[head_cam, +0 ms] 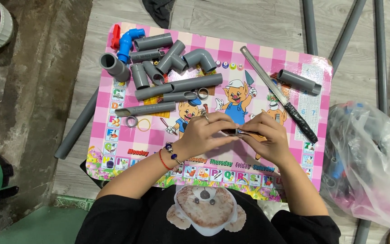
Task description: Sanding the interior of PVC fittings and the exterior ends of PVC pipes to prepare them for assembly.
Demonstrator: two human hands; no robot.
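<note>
Both hands meet over the middle of the pink checked play mat [127, 135], which covers the surface. The left hand [202, 134] and the right hand [267, 138] are each closed on a small dark piece [232, 131] held between their fingertips; it is mostly hidden, so it may be a short ring or a strip of tape, and I cannot tell which. Both grips are clamped on it, thumbs and forefingers pinched together from either side.

At 11 o'clock from the hands lies a heap of grey pipe pieces [168, 68], with a blue elbow [128, 41] and a red handle [115, 37] at its far edge. Two small rings [132, 121] rest just beside the nearest pipe length. At 1 o'clock a long saw blade with a taped handle [278, 95] lies slanted, and a short grey pipe [299, 82] sits beyond it. A clear plastic bag [371, 167] lies at 3 o'clock, off the mat.

To handle so small a piece well, I judge it wise to keep the wrists low over the mat, hold with fingertips rather than palms, and turn one hand against the other slowly so nothing slips.
</note>
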